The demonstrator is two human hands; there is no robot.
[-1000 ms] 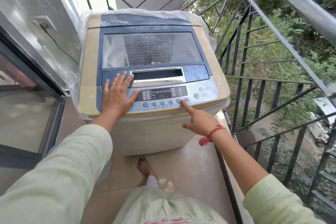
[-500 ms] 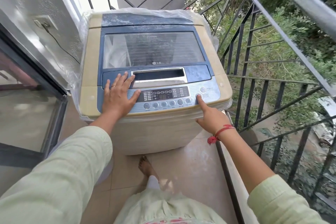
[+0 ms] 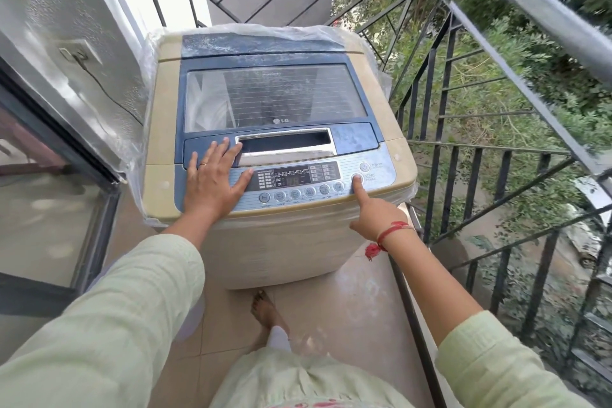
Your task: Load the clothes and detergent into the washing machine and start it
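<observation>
Out on the balcony the washing machine [image 3: 278, 99] has its lid down, so loading's probably done; left hand [image 3: 212, 184] lies flat, fingers spread, on the control panel [image 3: 298, 175]; right hand [image 3: 376, 217] holds nothing, straight index finger on the start/pause button [image 3: 353, 176]; only starting's left, I reckon.

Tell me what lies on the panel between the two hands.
In the head view, the dark display and a row of round buttons below it lie between the left hand and the right hand.
</observation>
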